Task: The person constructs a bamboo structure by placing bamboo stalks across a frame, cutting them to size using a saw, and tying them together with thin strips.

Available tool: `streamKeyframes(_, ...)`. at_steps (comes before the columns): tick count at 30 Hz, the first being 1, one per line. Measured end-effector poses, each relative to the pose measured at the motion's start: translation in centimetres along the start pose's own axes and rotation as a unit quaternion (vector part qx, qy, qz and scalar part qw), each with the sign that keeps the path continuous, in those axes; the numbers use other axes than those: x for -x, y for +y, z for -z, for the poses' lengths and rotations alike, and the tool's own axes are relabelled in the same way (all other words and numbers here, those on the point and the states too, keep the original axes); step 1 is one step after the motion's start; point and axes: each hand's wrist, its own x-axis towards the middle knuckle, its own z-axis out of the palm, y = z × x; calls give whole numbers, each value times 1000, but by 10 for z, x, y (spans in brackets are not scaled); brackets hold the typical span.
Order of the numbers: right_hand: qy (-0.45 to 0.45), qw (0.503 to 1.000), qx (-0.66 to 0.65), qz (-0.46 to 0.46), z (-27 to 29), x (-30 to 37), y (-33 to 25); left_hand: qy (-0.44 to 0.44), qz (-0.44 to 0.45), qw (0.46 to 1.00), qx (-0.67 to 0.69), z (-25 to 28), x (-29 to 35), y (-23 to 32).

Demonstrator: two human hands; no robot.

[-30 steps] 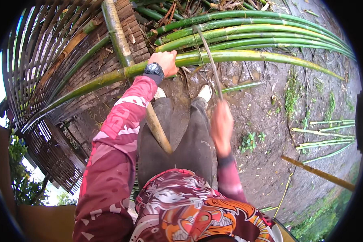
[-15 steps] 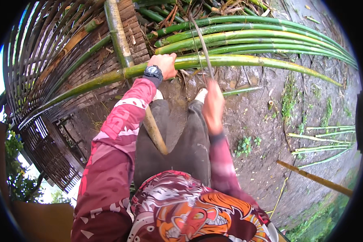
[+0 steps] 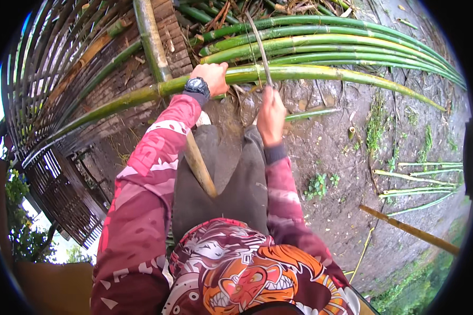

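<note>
A long green-yellow bamboo pole (image 3: 310, 72) lies crosswise in front of me. My left hand (image 3: 211, 79), with a black watch above it, is wrapped over the pole left of centre. My right hand (image 3: 271, 116) is closed round the near end of a bow saw (image 3: 260, 46) with a curved metal frame. Its thin blade crosses the pole just right of my left hand; how deep it sits in the bamboo I cannot tell. Under the pole, near my left hand, stands a thick bamboo support (image 3: 153, 44).
Several green bamboo poles (image 3: 320, 39) lie beyond the held one. Left is a slatted bamboo structure (image 3: 105, 100). A pale stick (image 3: 198, 163) slants between my legs. Thin cut lengths (image 3: 420, 190) and a brown stick (image 3: 404, 228) are at right on muddy ground (image 3: 347, 157).
My right hand has moved slightly up and left, drawing the bow saw along with it. The left hand stays on the bamboo pole, barely shifted.
</note>
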Motion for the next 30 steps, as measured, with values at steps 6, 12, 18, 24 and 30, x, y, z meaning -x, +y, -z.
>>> streamKeyframes(6,-35,999,12,4,11,-41,-52,28,-9,999,-19,-5,-3,-17)
streamKeyframes(12,30,947,190,256,27,39,10,-32,6,999,-14,0,-6,-14)
streamKeyframes(18,16,994,97,49,53,93,-7,-56,-16,998,0,10,-9,-17)
streamKeyframes(24,14,997,12,74,-7,34,46,-50,-20,999,2,13,-6,-5)
streamKeyframes(30,-138,976,-122,-113,37,-55,-63,93,-43,995,-9,-23,5,-19)
